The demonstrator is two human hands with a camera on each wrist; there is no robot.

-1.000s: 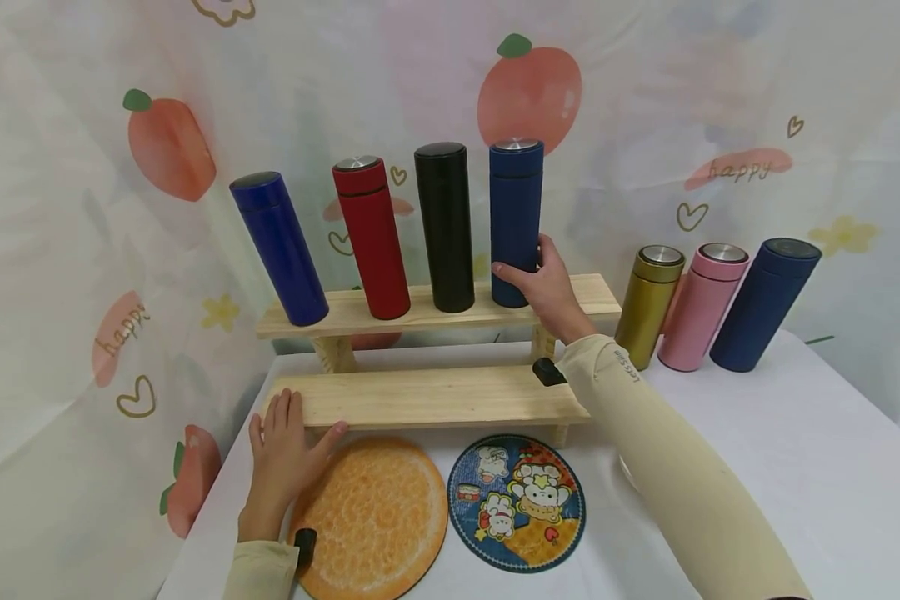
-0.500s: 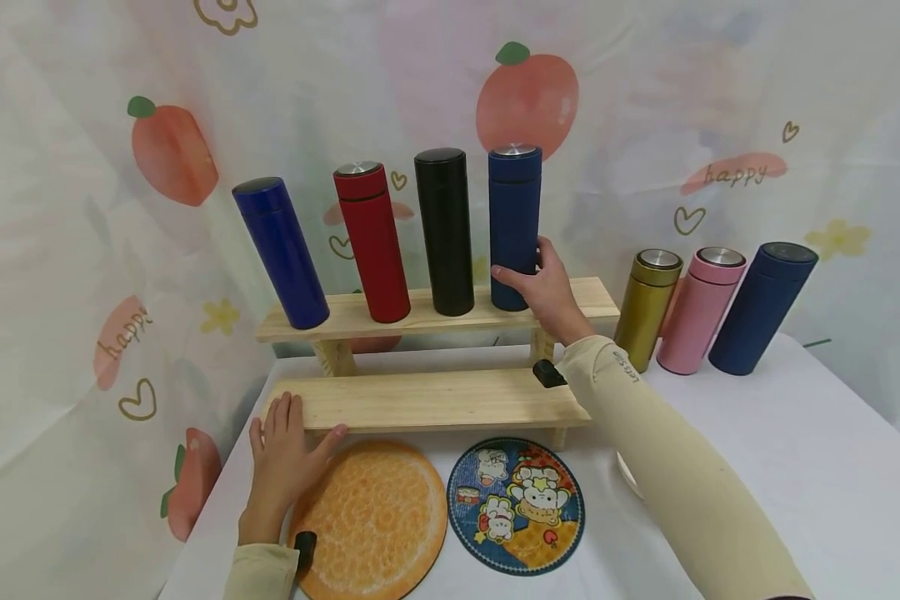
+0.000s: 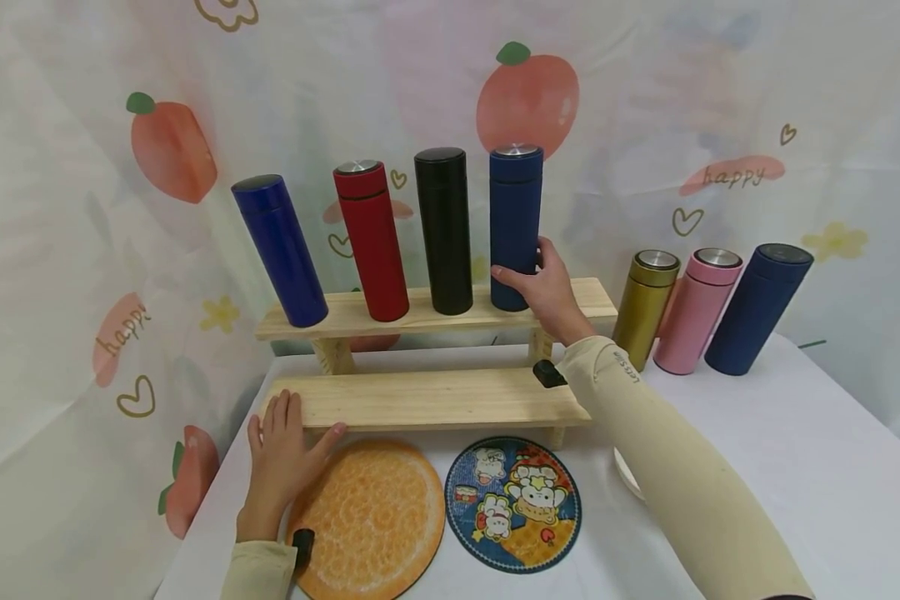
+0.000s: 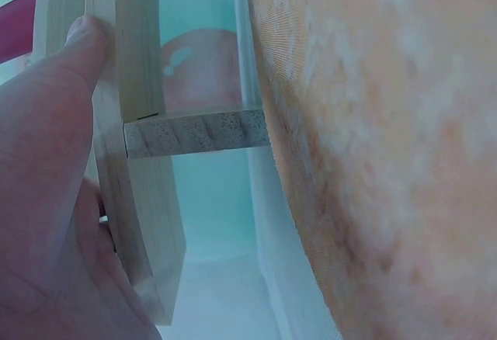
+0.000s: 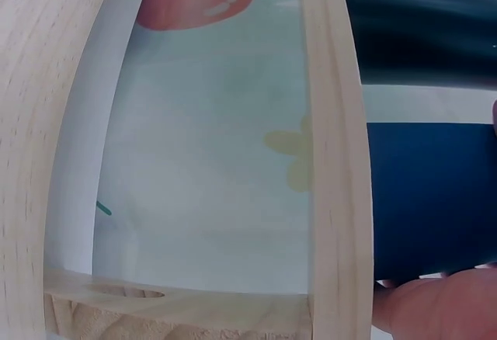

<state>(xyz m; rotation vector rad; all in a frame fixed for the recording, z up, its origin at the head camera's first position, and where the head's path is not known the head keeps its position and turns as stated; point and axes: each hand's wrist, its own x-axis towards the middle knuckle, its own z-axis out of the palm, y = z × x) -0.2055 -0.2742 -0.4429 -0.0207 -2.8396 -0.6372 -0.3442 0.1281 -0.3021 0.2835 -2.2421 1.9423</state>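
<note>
My right hand (image 3: 542,283) grips the lower part of a dark blue flask (image 3: 515,221) that stands upright at the right end of the upper wooden shelf (image 3: 592,293). In the right wrist view the same flask (image 5: 431,200) shows behind the shelf edge, with a fingertip at the bottom right. My left hand (image 3: 285,442) lies flat on the table, fingers straight, thumb against the front edge of the lower shelf (image 3: 435,398). The left wrist view shows that thumb (image 4: 74,53) pressed to the wood. A blue flask (image 3: 279,248), a red one (image 3: 371,239) and a black one (image 3: 443,229) also stand on the upper shelf.
A gold flask (image 3: 645,307), a pink one (image 3: 696,308) and a navy one (image 3: 757,307) stand on the white table right of the shelves. An orange-slice mat (image 3: 375,517) and a cartoon mat (image 3: 513,502) lie in front. A printed curtain hangs close behind.
Both hands keep their places; only the head camera has shifted slightly.
</note>
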